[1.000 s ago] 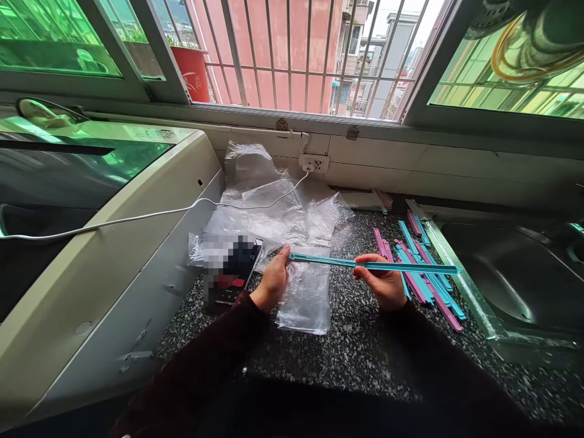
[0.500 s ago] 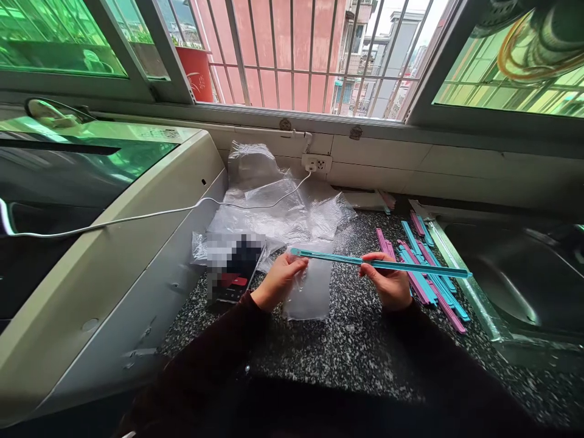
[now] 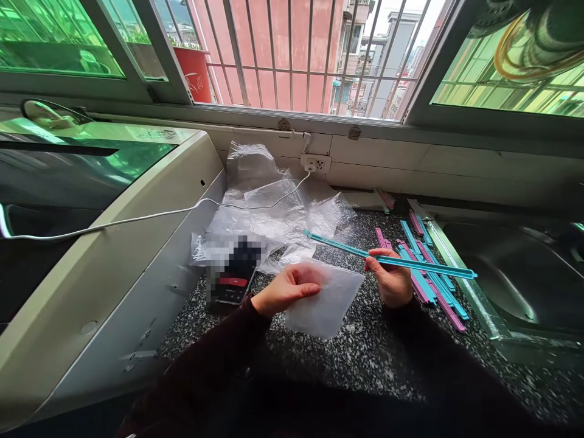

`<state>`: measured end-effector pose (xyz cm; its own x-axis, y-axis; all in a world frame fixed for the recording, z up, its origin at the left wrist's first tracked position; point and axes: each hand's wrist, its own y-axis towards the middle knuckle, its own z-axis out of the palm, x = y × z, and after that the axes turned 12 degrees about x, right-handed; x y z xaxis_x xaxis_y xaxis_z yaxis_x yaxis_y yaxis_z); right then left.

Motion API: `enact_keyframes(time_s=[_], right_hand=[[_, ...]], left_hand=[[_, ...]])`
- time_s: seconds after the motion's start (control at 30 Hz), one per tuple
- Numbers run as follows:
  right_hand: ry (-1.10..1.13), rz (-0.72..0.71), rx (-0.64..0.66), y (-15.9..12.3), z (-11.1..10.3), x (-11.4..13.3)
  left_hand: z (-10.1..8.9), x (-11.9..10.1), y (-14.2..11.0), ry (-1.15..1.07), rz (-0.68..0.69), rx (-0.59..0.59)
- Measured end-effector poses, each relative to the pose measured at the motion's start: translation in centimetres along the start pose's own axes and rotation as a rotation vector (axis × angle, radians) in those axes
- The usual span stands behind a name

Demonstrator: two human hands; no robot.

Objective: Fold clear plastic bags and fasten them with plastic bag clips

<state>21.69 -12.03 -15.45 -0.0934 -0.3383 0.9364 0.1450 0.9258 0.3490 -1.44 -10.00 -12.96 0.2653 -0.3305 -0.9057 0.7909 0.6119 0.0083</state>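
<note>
My left hand (image 3: 288,291) pinches a translucent plastic bag (image 3: 333,304) between thumb and fingers, holding it tilted up over the counter. My right hand (image 3: 390,280) grips a long teal bag sealing clip (image 3: 337,243) near its middle. This clip is unfolded, its two narrow arms stretching out to the left and right of the hand. Its left end is above the bag and apart from my left hand. Behind my right hand lies a pile of teal and pink clips (image 3: 442,289), partly covered by that hand.
More clear plastic bags (image 3: 269,213) spread over the back of the speckled counter (image 3: 365,359). A phone (image 3: 235,291), partly blurred out, lies at left beside a white machine (image 3: 182,201). A white cord (image 3: 150,217) runs to a wall socket (image 3: 316,163). The metal sink (image 3: 515,286) is at right.
My left hand has let go of the clip's left end and taken hold of the plastic bag, raising it off the counter. My right hand keeps the clip, which has shifted slightly right.
</note>
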Motion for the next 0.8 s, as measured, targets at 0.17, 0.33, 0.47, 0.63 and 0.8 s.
enact_keyframes(time_s=[0.17,0.33,0.47,0.63,0.8], right_hand=[[-0.086,0.043,0.111,-1.2,1.2,0.5],[-0.116,0.027,0.143,-1.5,1.7,1.5],[-0.141,0.060,0.190,-1.7,1.7,1.9],[-0.155,0.056,0.217,-1.8,1.7,1.6],[-0.187,0.033,0.233,-1.9,1.8,1.4]], left_hand=[[-0.4,0.6,0.8,0.006,0.023,-0.140],[-0.5,0.9,1.4,0.017,-0.012,-0.179],[-0.6,1.0,1.5,-0.005,-0.026,-0.204],[-0.7,1.1,1.6,-0.055,-0.043,-0.202],[-0.8,1.3,1.7,-0.126,-0.021,-0.260]])
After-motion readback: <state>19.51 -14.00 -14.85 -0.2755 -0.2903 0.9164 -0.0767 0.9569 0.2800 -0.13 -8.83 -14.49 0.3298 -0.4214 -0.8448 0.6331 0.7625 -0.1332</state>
